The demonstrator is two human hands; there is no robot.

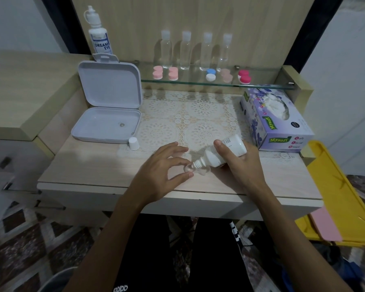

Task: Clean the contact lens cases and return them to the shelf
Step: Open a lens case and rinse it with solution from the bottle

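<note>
Pale wood surface [93, 171]: small clear lens case [195, 169] pinched in left hand [162, 165], right hand [242, 165] w/ grip round tilted white solution bottle [221, 153], nozzle touching case.

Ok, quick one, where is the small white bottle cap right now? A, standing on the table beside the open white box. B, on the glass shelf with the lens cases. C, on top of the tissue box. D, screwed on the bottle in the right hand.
A: the white cap stands on the table just by the front right corner of the open white box, while the bottle held in the right hand has a bare nozzle.
</note>
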